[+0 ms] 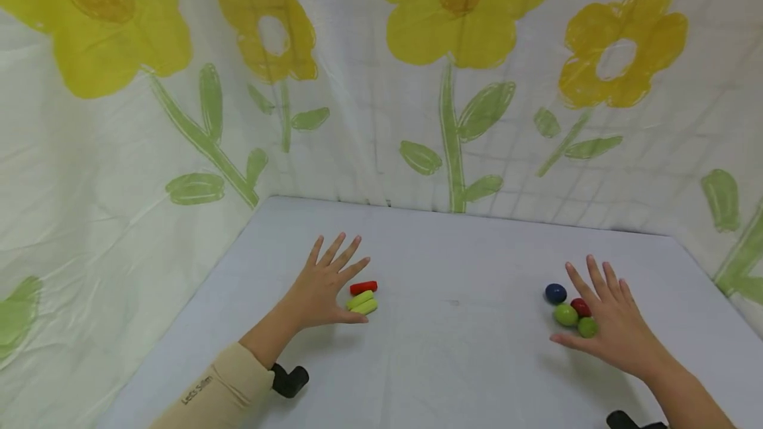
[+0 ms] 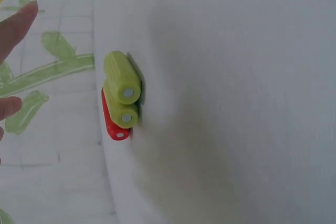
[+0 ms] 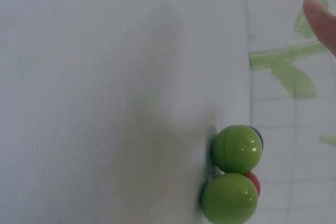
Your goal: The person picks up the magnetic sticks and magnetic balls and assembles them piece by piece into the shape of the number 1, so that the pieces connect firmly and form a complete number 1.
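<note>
My left hand [image 1: 324, 290], fingers spread, hovers above the table beside a red rod [image 1: 363, 287] and two yellow-green rods [image 1: 360, 300]. In the left wrist view, the ribbed yellow-green rods [image 2: 119, 74] lie side by side with the red rod [image 2: 108, 115], each showing a small silvery disc on its end. Over on the right, my right hand [image 1: 622, 330] is also spread, partly above a cluster of balls: a dark blue ball [image 1: 556, 293], a red ball [image 1: 580, 307] and two green balls [image 1: 565, 314]. The green balls [image 3: 231, 199] look glossy in the right wrist view. Neither hand holds anything.
A white table [image 1: 459, 363] lies between the hands. Behind it hangs a pale curtain [image 1: 357, 124] painted with yellow flowers and green stems. Black wrist-mounted devices [image 1: 290, 381] show below both wrists.
</note>
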Available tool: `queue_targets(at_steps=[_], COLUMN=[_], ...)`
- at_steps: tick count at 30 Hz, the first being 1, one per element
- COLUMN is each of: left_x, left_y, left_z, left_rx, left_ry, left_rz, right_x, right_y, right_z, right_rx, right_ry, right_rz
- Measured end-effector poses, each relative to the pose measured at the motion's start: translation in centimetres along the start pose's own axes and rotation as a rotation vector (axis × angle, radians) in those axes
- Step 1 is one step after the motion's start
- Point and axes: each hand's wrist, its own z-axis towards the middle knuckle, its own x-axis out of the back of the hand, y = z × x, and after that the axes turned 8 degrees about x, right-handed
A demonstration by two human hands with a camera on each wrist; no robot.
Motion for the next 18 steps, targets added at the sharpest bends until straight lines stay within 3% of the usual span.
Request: queue_targets(at_steps=[11,18], left_x=[-0.8,-1.9], left_y=[1.0,1.0], left_z=[-0.5,-1.2], left_rx=[0.103,0.252], left_ry=[0.018,0.029], left_rz=[-0.141,-0.366], right_x=[-0.4,-0.1], right_y=[-1.2,-1.6], right_z=[0.3,-0.2], right_rx=[-0.125,-0.278], right_ry=[0.077,0.098], right_rz=[0.237,0.383])
